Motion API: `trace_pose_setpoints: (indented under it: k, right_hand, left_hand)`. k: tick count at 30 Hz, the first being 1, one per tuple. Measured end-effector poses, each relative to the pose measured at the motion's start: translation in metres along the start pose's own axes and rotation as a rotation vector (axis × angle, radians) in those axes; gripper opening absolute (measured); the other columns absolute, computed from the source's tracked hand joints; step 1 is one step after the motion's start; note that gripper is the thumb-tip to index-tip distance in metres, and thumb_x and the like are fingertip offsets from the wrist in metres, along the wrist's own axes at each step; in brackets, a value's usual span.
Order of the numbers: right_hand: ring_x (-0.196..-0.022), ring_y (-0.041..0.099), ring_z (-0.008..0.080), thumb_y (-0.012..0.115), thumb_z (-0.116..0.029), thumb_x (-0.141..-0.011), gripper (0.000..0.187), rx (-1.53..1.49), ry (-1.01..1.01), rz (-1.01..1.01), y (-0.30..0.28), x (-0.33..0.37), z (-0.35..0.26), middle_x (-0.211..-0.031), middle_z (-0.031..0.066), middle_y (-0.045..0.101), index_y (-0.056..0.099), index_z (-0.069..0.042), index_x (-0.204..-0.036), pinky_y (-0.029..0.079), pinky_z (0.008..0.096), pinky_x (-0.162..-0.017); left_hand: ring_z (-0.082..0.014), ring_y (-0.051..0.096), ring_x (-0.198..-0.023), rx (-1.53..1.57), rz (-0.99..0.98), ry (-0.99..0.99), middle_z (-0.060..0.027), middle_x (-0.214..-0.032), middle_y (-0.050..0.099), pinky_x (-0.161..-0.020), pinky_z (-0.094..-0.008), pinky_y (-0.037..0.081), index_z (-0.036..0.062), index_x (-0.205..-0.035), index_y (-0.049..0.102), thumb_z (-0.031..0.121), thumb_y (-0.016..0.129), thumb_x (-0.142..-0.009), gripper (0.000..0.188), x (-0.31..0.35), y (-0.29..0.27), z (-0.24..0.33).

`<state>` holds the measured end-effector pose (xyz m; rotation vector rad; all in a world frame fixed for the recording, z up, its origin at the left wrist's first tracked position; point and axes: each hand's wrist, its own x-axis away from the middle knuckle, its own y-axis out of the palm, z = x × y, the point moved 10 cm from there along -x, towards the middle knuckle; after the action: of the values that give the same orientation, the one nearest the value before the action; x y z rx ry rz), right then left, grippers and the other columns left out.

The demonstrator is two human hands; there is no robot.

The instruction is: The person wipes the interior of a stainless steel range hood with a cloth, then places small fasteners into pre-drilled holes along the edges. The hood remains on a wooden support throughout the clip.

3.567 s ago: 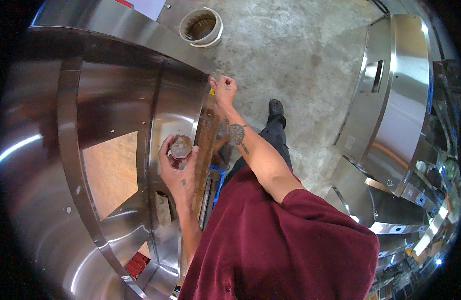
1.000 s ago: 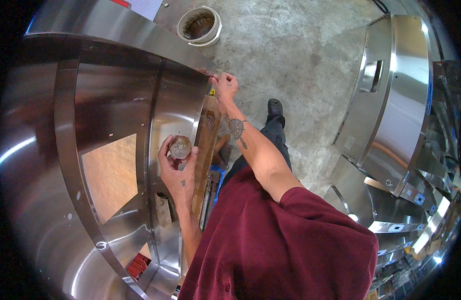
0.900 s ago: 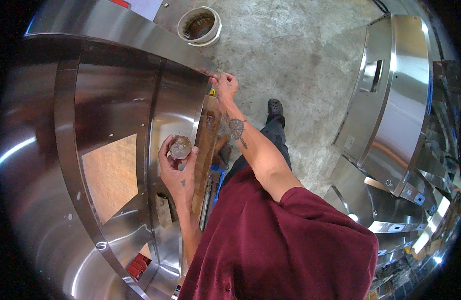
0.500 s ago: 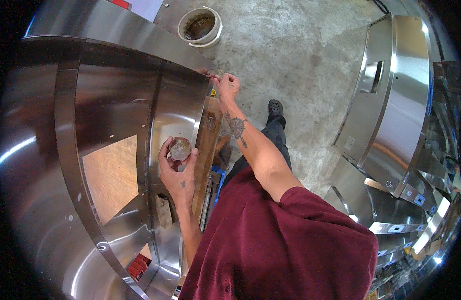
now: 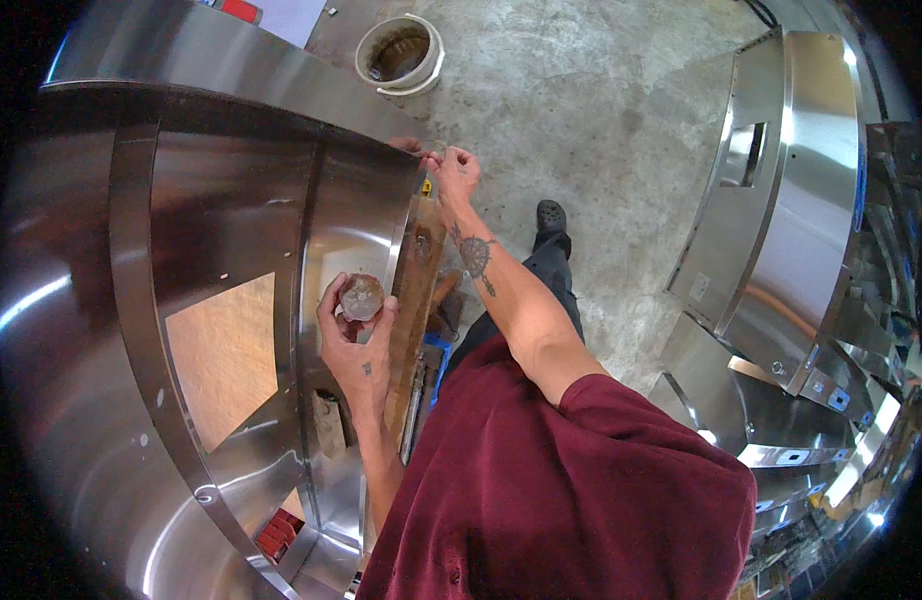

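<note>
My left hand [image 5: 356, 335] is closed around a small round container [image 5: 362, 297] with a cloudy, pale top, held above the inside of a large stainless steel housing [image 5: 221, 190]. The kind of container is unclear. Farther off, my right hand [image 5: 455, 170] has its fingers pinched together at the housing's far right corner. Whatever lies between those fingertips is too small to make out. The steel mirrors the fingers beside that corner. A squarish opening in the housing shows a tan wooden surface [image 5: 224, 360] below.
A white bucket [image 5: 400, 54] with brown contents stands on the concrete floor [image 5: 601, 120] ahead. Wooden boards [image 5: 417, 270] run under the housing's right edge. More steel housings [image 5: 781, 220] stand on the right. A wood block [image 5: 329, 425] lies near my left forearm.
Both hands keep nearly the same place and grip. The steel housing's left part appears very slightly lower in the picture.
</note>
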<state>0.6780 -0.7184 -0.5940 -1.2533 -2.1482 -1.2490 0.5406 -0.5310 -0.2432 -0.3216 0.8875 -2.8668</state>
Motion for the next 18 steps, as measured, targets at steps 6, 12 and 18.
trace_pose_setpoints:
  k: [6, 12, 18]
  right_hand:
    - [-0.093, 0.077, 0.0225, 0.065, -0.012, -0.106, 0.024, -0.045, 0.016, 0.044, -0.0007, 0.0037, -0.0025, -0.113, 0.0127, 0.064, 0.052, 0.000, -0.123, 0.067, 0.0299, -0.074]
    - [-0.092, 0.077, 0.0258, 0.064, -0.012, -0.107, 0.029, 0.023, 0.008, 0.036, 0.0007, 0.0001, -0.0046, -0.111, 0.0163, 0.065, 0.049, 0.003, -0.126, 0.067, 0.0331, -0.076]
    - [-0.086, 0.076, 0.0251, 0.066, -0.010, -0.105, 0.025, -0.015, 0.006, 0.039, 0.0015, 0.0013, 0.0015, -0.109, 0.0157, 0.066, 0.052, 0.003, -0.120, 0.065, 0.0325, -0.074]
  left_hand:
    - [-0.0222, 0.065, -0.125, 0.008, -0.012, -0.011, -0.0129, -0.143, 0.062, -0.104, -0.0351, 0.057, 0.0027, -0.150, 0.056, 0.008, 0.087, -0.093, 0.065, -0.0021, 0.0009, 0.0007]
    - [-0.0222, 0.064, -0.126, 0.035, -0.002, -0.008, -0.0130, -0.144, 0.062, -0.104, -0.0351, 0.056, 0.0022, -0.150, 0.056, 0.008, 0.087, -0.093, 0.065, -0.0041, 0.0019, 0.0045]
    - [-0.0230, 0.064, -0.126, 0.031, -0.012, -0.036, -0.0131, -0.143, 0.062, -0.105, -0.0352, 0.055, 0.0026, -0.150, 0.056, 0.010, 0.088, -0.093, 0.066, -0.0064, 0.0024, 0.0005]
